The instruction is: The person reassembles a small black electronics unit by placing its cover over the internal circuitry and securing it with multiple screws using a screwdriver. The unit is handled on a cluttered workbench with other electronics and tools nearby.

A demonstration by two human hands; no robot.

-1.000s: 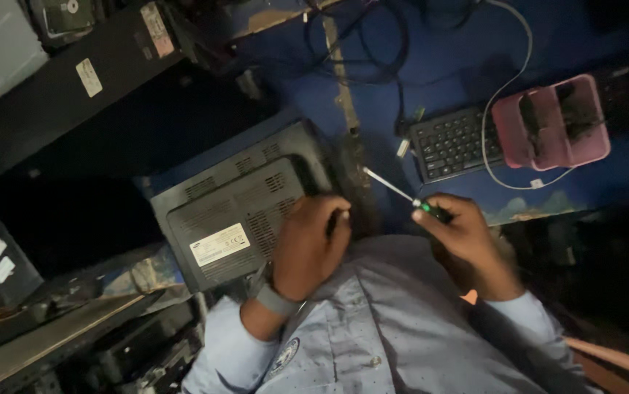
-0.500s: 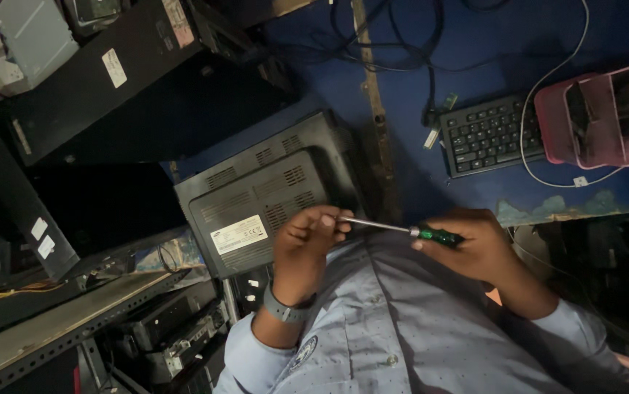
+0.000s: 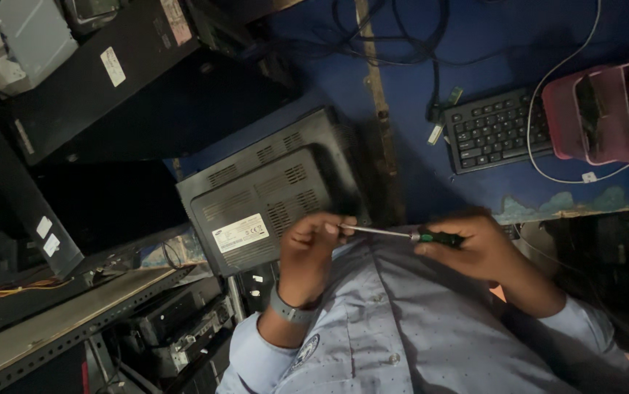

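Note:
My right hand [image 3: 478, 248] is closed around the green-and-black handle of a screwdriver [image 3: 402, 234]. It holds the tool level in front of my light blue shirt [image 3: 409, 328]. My left hand [image 3: 313, 252], with a grey watch on the wrist, pinches the tip of the metal shaft between its fingertips. Just beyond and left of my left hand lies a dark grey monitor [image 3: 270, 186], back side up, with vent slots and a white label [image 3: 240, 232]. What, if anything, sits at the tip is hidden by the fingers.
A black keyboard [image 3: 497, 131] and a pink tray [image 3: 606, 109] rest on the blue table [image 3: 416, 175] at the right, with a white cable and dark cables around them. Black computer cases [image 3: 95, 87] are stacked at the left. A metal shelf [image 3: 59, 321] holds more devices below.
The screwdriver swung from pointing up and away to lying level between both hands. My left hand left the monitor's back and closed on the shaft tip. The view shifted slightly.

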